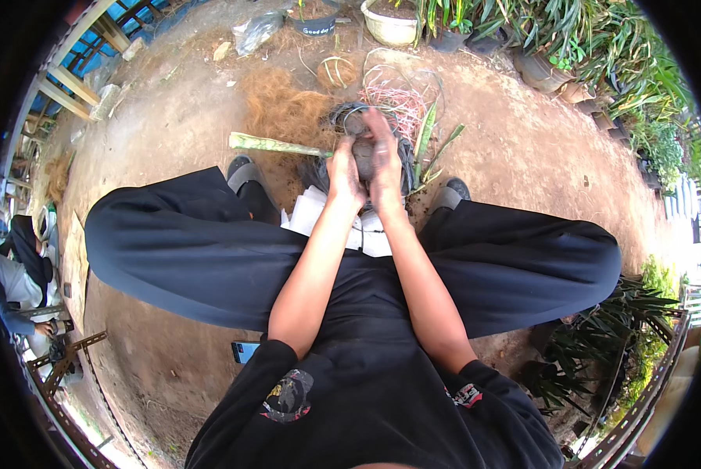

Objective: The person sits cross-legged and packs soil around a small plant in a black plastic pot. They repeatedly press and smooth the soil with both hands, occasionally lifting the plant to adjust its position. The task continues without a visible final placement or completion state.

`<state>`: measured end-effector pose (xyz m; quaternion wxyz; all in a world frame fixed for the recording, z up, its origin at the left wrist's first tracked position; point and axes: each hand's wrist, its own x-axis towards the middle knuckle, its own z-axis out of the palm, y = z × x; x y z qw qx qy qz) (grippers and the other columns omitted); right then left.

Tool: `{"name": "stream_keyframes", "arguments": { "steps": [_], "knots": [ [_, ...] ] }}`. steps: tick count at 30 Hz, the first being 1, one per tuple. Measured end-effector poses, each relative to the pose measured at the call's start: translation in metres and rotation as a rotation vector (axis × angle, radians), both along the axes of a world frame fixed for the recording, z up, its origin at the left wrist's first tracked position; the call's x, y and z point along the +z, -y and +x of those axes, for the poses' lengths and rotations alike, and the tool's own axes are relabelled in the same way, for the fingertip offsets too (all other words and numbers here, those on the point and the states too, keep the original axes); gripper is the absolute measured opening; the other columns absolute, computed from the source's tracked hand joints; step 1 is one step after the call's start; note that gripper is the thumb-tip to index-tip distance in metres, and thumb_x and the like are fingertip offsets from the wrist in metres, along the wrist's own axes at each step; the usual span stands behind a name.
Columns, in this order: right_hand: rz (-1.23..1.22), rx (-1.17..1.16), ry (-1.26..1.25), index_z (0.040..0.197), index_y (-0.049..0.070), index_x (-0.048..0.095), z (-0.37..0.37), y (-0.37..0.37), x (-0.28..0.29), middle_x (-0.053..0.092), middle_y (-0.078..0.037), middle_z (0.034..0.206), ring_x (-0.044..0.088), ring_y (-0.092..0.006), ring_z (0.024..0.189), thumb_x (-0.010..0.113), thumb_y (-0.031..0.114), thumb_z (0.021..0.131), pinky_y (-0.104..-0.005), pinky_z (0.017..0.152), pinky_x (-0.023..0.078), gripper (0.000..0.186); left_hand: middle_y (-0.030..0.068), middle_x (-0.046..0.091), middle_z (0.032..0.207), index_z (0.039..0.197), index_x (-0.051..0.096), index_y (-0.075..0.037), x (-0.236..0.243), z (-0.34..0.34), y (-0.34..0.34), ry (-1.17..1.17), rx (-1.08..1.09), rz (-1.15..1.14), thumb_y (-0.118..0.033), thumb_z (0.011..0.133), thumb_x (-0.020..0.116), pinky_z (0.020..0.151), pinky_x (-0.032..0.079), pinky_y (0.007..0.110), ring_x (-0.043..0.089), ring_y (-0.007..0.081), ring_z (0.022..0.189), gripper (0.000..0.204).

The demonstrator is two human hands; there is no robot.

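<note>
My left hand [344,176] and my right hand [386,166] are cupped from either side around a dark clump of soil [363,153]. Both palms are smeared with dirt. Beneath and behind them is a black plastic bag [404,160], with more dark soil at its far side. A pale green leaf cutting [276,145] sticks out leftward beside my left hand; whether it joins the clump is hidden. To the right of my right hand lie long green leaves [425,133]. White sheets or sacking [307,208] sit under my wrists.
Brown coconut fibre [280,98] is heaped beyond my hands, beside a tangle of pink string [397,98]. Potted plants line the far edge, including a cream pot [390,27]. A phone [245,352] lies on the dirt by my left elbow. Another person's hand [47,328] shows far left.
</note>
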<state>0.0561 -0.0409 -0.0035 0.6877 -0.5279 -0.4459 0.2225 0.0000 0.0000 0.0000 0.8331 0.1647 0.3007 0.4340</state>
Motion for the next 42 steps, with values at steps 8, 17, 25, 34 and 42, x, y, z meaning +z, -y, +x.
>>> {"name": "stream_keyframes", "arguments": {
  "steps": [8, 17, 25, 34, 42],
  "knots": [
    [-0.089, 0.035, -1.079, 0.133, 0.01, 0.048, 0.016, 0.002, 0.0, 0.05, -0.014, 0.132, 0.051, -0.0263, 0.116, 0.04, 0.055, 0.093, -0.0413, 0.101, 0.039, 0.061, 0.0116, 0.069, 0.08, 0.081, 0.067, 0.002, -0.004, 0.007, 0.017, -0.509, 0.17, 0.957, -0.008, 0.093, 0.041, 0.081, 0.047, 0.033, 0.064, 0.0209, 0.076, 0.031],
    [-0.134, 0.331, -1.082, 0.107, 0.003, 0.063, 0.019, -0.003, -0.017, 0.065, -0.011, 0.101, 0.063, -0.0208, 0.092, 0.044, 0.047, 0.095, -0.0354, 0.084, 0.051, 0.049, 0.0182, 0.05, 0.13, 0.111, 0.06, 0.0, -0.013, 0.006, -0.001, -0.966, 0.525, 1.36, -0.017, 0.092, 0.041, 0.102, 0.034, 0.045, 0.044, 0.0339, 0.123, 0.032],
    [-0.175, 0.105, -0.819, 0.087, -0.001, 0.065, 0.009, -0.002, -0.013, 0.065, -0.008, 0.084, 0.061, -0.0173, 0.074, 0.052, 0.019, 0.089, -0.03, 0.072, 0.05, 0.024, 0.0152, 0.05, 0.126, 0.118, 0.054, -0.005, -0.033, 0.008, -0.002, -0.605, 0.463, 0.857, -0.019, 0.095, 0.039, 0.089, 0.046, 0.037, 0.045, 0.0256, 0.121, 0.032],
    [0.172, -0.237, 0.263, 0.089, -0.002, 0.067, 0.0, 0.008, 0.013, 0.068, -0.017, 0.096, 0.065, -0.0305, 0.093, 0.051, 0.014, 0.083, -0.0418, 0.096, 0.04, 0.024, 0.0092, 0.06, 0.1, 0.092, 0.058, -0.011, 0.002, -0.009, -0.004, 0.271, -0.244, -0.107, -0.035, 0.091, 0.041, 0.088, 0.047, 0.038, 0.059, 0.0234, 0.095, 0.03],
    [-0.034, -0.361, 0.146, 0.119, 0.006, 0.059, 0.0, -0.003, 0.006, 0.05, -0.016, 0.134, 0.035, -0.0353, 0.132, 0.045, 0.027, 0.093, -0.0474, 0.11, 0.021, 0.036, 0.012, 0.064, 0.099, 0.094, 0.063, 0.0, 0.002, 0.006, 0.0, -0.056, 0.023, 0.098, -0.019, 0.086, 0.048, 0.085, 0.047, 0.035, 0.061, 0.0217, 0.093, 0.026]
  ]
}}
